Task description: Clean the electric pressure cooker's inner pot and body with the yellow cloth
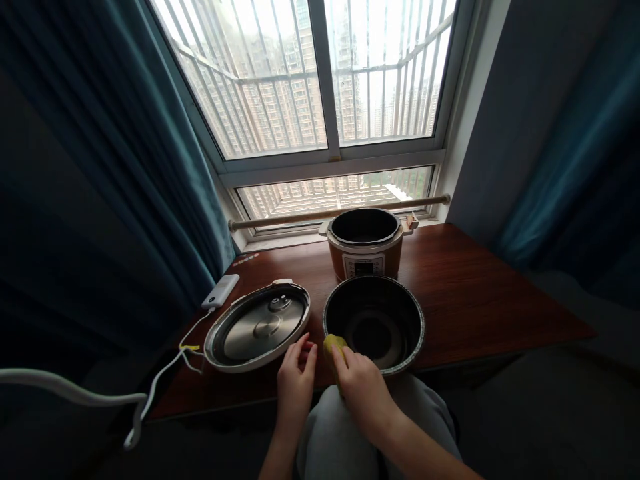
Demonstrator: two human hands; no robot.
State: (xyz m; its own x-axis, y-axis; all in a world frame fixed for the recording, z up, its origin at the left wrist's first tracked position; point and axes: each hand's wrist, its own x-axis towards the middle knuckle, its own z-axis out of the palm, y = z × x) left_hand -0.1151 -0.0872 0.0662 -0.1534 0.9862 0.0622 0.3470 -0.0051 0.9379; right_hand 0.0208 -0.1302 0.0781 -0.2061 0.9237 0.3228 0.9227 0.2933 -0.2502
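Note:
My right hand [363, 387] is closed around a yellow sponge [332, 344] at the near rim of a dark inner pot [373, 322] on the wooden table. My left hand [296, 381] rests beside it with fingers loosely extended and holds nothing, close to the edge of the cooker lid [258, 325], which lies upside down to the left of the pot. Behind the inner pot stands the orange electric cooker body [366, 243], open on top.
A white power bank [221, 291] with a white cable [159, 380] lies at the table's left edge. A wooden rod [300, 216] lies along the window sill. Teal curtains hang on both sides. My grey-clad knee [345, 427] is under the table's near edge.

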